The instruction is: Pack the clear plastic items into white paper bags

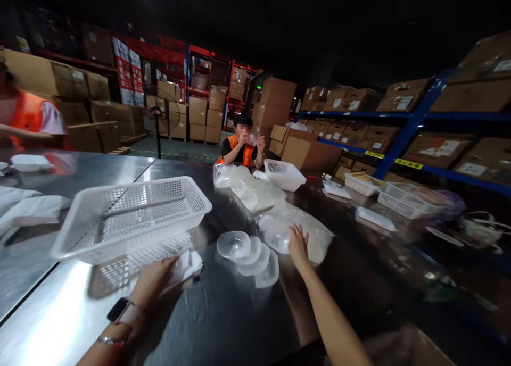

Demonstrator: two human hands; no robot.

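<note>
My left hand (155, 278) is closed on a folded white cloth (189, 265) at the table, beside the near side of a large white perforated basket (131, 233). Its fingertips are partly hidden. My right hand (297, 244) has its fingers apart at a clear plastic bag (315, 235) that holds round, clear dish-like pieces. Whether the fingertips touch one of those pieces I cannot tell. Between my hands, several clear shallow plastic dishes (247, 255) lie overlapped in a slanting row on the dark table.
More clear bagged pieces (247, 188) and a smaller white basket (284, 174) stand farther back. White packets (30, 209) lie at the left. Plastic bins (413, 200) sit at the right. Two people in orange vests (249, 152) are at the table; shelves of boxes stand beyond.
</note>
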